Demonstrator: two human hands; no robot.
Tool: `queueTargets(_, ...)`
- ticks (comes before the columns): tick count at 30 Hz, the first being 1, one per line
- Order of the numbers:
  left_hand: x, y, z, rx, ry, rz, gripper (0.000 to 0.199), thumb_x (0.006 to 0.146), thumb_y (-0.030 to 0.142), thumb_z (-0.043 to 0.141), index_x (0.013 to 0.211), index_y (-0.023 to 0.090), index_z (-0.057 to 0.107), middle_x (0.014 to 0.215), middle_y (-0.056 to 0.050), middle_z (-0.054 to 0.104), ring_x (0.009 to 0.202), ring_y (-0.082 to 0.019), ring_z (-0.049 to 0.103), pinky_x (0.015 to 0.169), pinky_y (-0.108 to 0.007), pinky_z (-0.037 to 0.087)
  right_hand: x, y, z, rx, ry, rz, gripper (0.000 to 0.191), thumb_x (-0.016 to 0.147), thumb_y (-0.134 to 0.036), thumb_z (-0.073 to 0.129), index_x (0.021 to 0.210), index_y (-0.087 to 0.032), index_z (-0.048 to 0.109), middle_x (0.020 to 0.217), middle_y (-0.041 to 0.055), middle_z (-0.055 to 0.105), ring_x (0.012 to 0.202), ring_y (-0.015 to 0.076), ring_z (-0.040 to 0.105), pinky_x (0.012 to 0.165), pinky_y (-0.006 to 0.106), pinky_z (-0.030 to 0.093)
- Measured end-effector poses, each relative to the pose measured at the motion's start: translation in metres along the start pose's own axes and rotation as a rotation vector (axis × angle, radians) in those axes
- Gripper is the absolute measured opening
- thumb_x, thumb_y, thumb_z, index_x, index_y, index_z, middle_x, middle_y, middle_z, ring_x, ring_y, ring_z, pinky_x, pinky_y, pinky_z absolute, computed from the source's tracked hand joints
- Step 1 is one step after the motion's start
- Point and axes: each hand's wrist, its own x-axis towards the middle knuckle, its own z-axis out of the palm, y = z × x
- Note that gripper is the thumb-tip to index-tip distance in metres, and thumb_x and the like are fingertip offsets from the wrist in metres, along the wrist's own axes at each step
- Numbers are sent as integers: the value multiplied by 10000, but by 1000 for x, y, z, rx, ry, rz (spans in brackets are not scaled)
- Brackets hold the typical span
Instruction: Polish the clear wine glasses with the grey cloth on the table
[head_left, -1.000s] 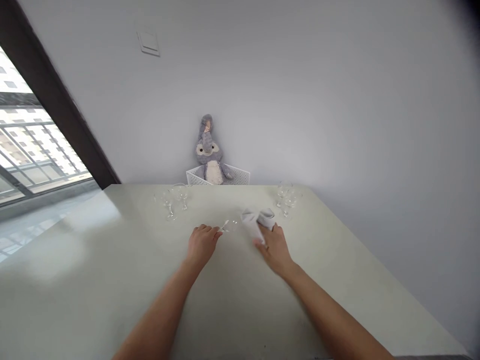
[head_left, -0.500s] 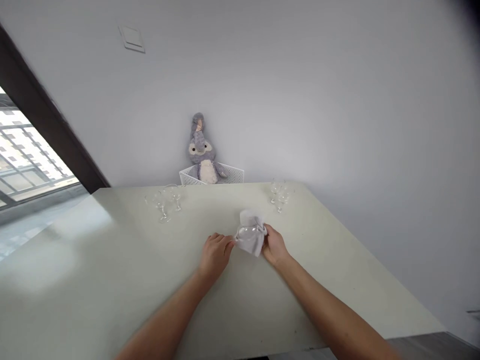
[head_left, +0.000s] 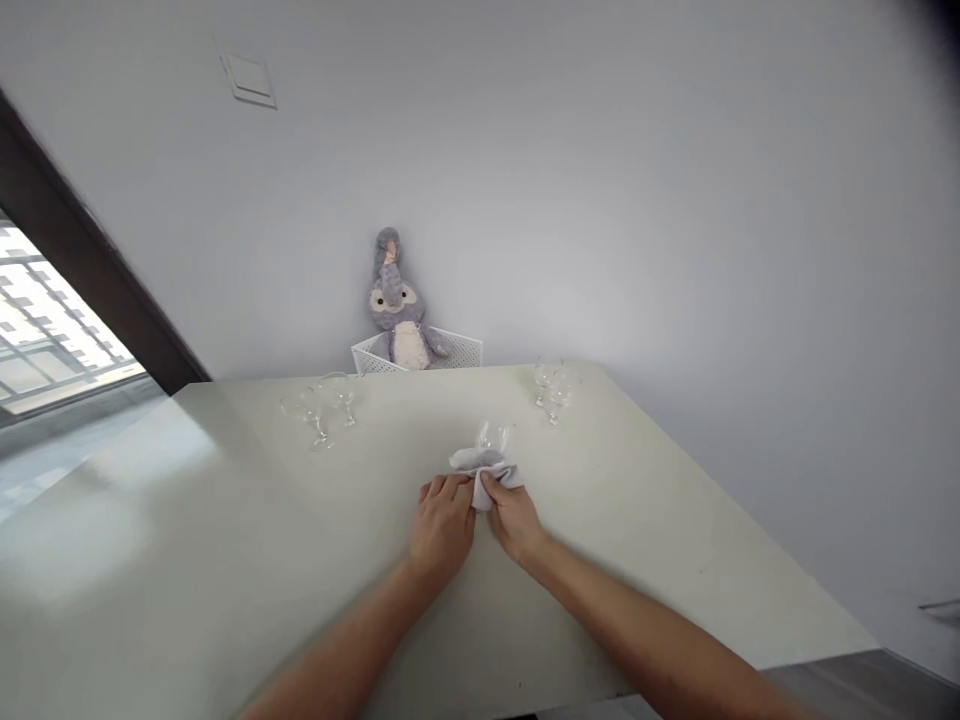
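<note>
Two bare hands work close together over the pale table (head_left: 247,560), approx. mid-width, w/ a light grey cloth (head_left: 486,460) and a clear stemmed glass (head_left: 491,434) btwn them. R hand (head_left: 516,522) has a narrow grip: thumb on top of the bunched cloth, fingers under it, pinching the near R part. L hand (head_left: 444,522) is closed too, fingers curled at the near end of the glass, tips against the cloth's L edge; stem & foot are hid by cloth and knuckles, so exact finger placement there = can't tell. Glass bowl pokes out past the cloth's far side, pointing away from the person; can't tell if it touches the tabletop. Farther back on the L stands a cluster of clear stemmed glasses (head_left: 321,408); another set of stemware (head_left: 553,388) stands far R, nr the table's back edge. Exact no. in each: too see-through to count. Behind the table, a grey plush toy (head_left: 396,300) w/ pale belly sits in a white perforated basket (head_left: 461,350) by the wall (head_left: 675,200). Light switch (head_left: 251,78) upper L; dark-framed window (head_left: 52,320) far L.
</note>
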Motion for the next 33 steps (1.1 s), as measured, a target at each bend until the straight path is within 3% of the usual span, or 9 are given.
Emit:
queueTargets(4,7,-8,-5,-403,92,-171,252,803,299,481,1037,224,540,1034,-73,583,980,-226,516,854,-386,355,7,-11,-10,-229,1,-49,251,723,-368,604,863,-162,577,789,20,620,748,158,561,729,297,428)
queueTargets(9,14,-17,-12,-1205,-2,-472,572,694,436,616,1166,190,406,1048,-116,608,966,-245,570,836,-376,407,-3,-10,-10,-658,-425,-16,227,772,-341,539,920,-170,557,826,20,619,752,161,557,683,286,439)
queueTargets(12,14,-19,-12,-1366,58,-609,532,661,399,664,1092,193,430,1023,-114,619,926,-236,598,806,-356,424,-5,-8,-12,-1069,-472,-246,222,792,-213,482,1002,-183,549,983,60,608,902,195,534,788,327,419)
queueTargets(18,17,-34,-8,-1417,381,-810,449,648,349,689,1001,206,450,931,-57,629,889,-192,615,730,-287,449,-7,-10,-17,-1642,-527,-711,313,690,-66,489,971,-132,609,963,123,605,932,265,470,807,398,382)
queueTargets(21,21,-43,-11,-1479,509,-776,367,660,343,681,920,199,466,882,-34,622,857,-178,624,743,-292,461,-9,-7,-15,-1677,-517,-763,378,683,-54,475,1043,-98,584,1029,137,581,900,254,464,794,388,391)
queueTargets(25,23,-47,-16,-1540,626,-747,290,705,363,639,845,192,452,942,-60,608,919,-197,608,803,-334,461,-9,-4,-13,-1753,-412,-658,338,704,-45,472,1018,-86,592,975,140,601,851,230,484,755,351,405)
queueTargets(28,22,-44,-20,-1443,693,-691,320,734,373,610,939,204,431,1010,-84,592,981,-204,582,857,-367,438,-10,-11,-12,-1848,-563,-633,191,728,-264,593,871,-146,636,934,134,611,883,258,477,706,356,404)
queueTargets(30,21,-41,-24,-1282,738,-592,406,736,349,614,1049,220,390,1061,-95,572,1030,-196,553,901,-383,409,-10,-21,-12,-1852,-633,-677,402,649,-514,637,873,-181,631,1085,137,561,925,272,457,677,351,406)
queueTargets(33,18,-37,-27,-981,788,-373,544,702,299,654,1136,226,333,1132,-107,517,1108,-198,492,950,-406,370,-6,-38,-18,-1745,-548,-755,526,603,-669,565,822,-194,624,1107,112,547,877,234,475,650,320,415)
